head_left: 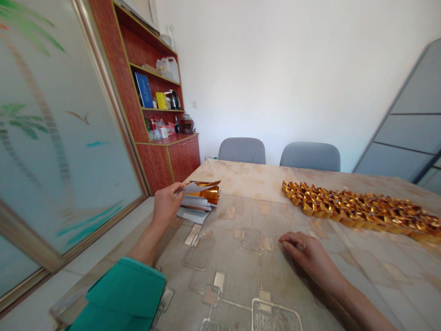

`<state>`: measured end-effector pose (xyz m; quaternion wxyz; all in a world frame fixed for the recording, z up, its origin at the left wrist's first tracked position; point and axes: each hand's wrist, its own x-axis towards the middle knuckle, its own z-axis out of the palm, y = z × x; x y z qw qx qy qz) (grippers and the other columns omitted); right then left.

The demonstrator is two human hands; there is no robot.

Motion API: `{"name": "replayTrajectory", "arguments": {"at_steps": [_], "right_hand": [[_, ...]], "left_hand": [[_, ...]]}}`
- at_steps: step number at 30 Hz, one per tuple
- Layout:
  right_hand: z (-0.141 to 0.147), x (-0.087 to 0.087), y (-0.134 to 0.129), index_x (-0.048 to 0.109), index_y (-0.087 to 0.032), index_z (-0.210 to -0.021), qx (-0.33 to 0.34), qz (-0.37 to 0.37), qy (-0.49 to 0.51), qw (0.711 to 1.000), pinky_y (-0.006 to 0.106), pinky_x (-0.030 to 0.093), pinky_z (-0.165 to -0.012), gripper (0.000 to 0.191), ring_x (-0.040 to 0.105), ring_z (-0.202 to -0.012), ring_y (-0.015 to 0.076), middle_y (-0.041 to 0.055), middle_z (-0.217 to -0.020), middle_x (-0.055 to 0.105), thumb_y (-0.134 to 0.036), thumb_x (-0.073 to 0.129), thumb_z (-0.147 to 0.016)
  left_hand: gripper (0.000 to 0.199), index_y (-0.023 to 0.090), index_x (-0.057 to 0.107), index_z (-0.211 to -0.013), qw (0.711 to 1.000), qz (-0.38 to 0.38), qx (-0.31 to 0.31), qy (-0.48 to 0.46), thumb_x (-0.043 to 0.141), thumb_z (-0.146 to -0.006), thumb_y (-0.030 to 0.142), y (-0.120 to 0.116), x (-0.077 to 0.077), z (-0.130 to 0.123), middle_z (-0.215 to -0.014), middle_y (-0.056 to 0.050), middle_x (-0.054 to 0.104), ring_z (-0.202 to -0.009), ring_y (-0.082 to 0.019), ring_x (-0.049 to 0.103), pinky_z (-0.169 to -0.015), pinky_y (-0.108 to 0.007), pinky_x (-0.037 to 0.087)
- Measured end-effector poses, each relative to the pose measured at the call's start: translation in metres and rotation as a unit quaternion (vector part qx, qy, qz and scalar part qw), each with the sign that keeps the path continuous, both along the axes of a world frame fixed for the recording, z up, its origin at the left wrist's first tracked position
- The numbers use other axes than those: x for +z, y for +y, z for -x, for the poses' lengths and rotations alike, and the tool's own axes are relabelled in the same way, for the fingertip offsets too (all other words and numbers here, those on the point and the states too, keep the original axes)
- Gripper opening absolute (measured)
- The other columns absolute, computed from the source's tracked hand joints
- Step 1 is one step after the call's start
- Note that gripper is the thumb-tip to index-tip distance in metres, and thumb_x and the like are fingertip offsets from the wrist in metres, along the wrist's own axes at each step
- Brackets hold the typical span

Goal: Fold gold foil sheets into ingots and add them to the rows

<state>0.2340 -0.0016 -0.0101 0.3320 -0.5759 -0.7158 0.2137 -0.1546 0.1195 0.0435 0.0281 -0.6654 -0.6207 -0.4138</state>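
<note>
From my remote seat, the head view looks down on a table cover (237,181) in beige, printed with square patterns. My left hand (166,203), in a green sleeve (120,289), has its fingers (175,188) closed on the edge of a stack of gold foil sheets (203,195), which lies near the table's left edge. My right hand (306,253) rests on the cover with its fingers loosely open and holding nothing, near a long mass of folded gold foil ingots (358,211), too many for me to count from here.

Beyond the table stand 2 grey chairs (241,151). On the left are a frosted glass door (58,138) painted with a palm tree and a red wooden shelf unit (155,92) holding 1 blue book (144,90), though its cover looks unreadable at this distance, and 1 black kettle (173,99).
</note>
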Motion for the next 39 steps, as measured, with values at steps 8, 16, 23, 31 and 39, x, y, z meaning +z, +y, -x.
{"name": "replayTrajectory", "arguments": {"at_steps": [8, 16, 23, 31, 39], "right_hand": [[0.007, 0.011, -0.006, 0.073, -0.021, -0.095, -0.039, 0.031, 0.168, 0.985, 0.04, 0.051, -0.081, 0.039, 0.067, -0.085, 0.0273, 0.0082, -0.086, 0.074, -0.055, 0.054, -0.089], [0.019, 0.03, -0.018, 0.07, -0.022, -0.116, 0.084, 0.217, 0.428, 0.873, 0.041, 0.051, -0.091, 0.055, 0.068, -0.1, 0.0281, 0.0124, -0.111, 0.074, -0.065, 0.049, -0.09], [0.025, 0.039, -0.023, 0.074, -0.019, -0.098, 0.057, 0.235, 0.444, 0.863, 0.036, 0.054, -0.082, 0.036, 0.07, -0.085, 0.0243, 0.008, -0.094, 0.076, -0.037, 0.085, -0.068], [0.013, 0.028, -0.016, 0.07, -0.02, -0.076, -0.002, 0.082, 0.335, 0.939, 0.031, 0.053, -0.063, 0.03, 0.067, -0.069, 0.0213, 0.0038, -0.074, 0.073, -0.047, 0.082, -0.07], [0.001, 0.03, -0.032, 0.068, -0.024, -0.088, 0.168, -0.313, 0.003, 0.935, 0.036, 0.056, -0.088, 0.019, 0.07, -0.1, 0.0237, 0.0076, -0.104, 0.077, -0.035, 0.056, -0.098]], "left_hand": [[0.021, 0.02, 0.071, -0.085, 0.979, -0.059, -0.194, -0.032, 0.05, -0.088, 0.023, -0.034, -0.006, -0.054, -0.104, -0.006, 0.077, -0.102, -0.02, 0.07, -0.099, -0.033, 0.05], [0.02, 0.02, 0.072, -0.094, 0.826, -0.204, -0.524, 0.026, 0.052, -0.097, 0.017, -0.068, -0.036, -0.108, -0.102, -0.009, 0.078, -0.1, -0.019, 0.072, -0.094, -0.04, 0.056], [0.021, 0.015, 0.07, -0.092, 0.772, -0.281, -0.56, 0.109, 0.05, -0.099, 0.017, -0.081, -0.03, -0.122, -0.099, -0.004, 0.079, -0.101, -0.018, 0.072, -0.096, -0.034, 0.055], [0.023, 0.02, 0.069, -0.099, 0.84, -0.197, -0.499, 0.087, 0.047, -0.098, 0.015, -0.085, -0.034, -0.117, -0.139, -0.008, 0.061, -0.135, -0.022, 0.049, -0.117, -0.053, 0.03], [0.074, 0.018, 0.017, -0.155, 0.868, -0.093, -0.487, -0.022, 0.056, -0.096, 0.037, -0.088, -0.044, -0.123, -0.155, -0.022, 0.037, -0.143, -0.028, 0.037, -0.111, -0.051, 0.041]]}}
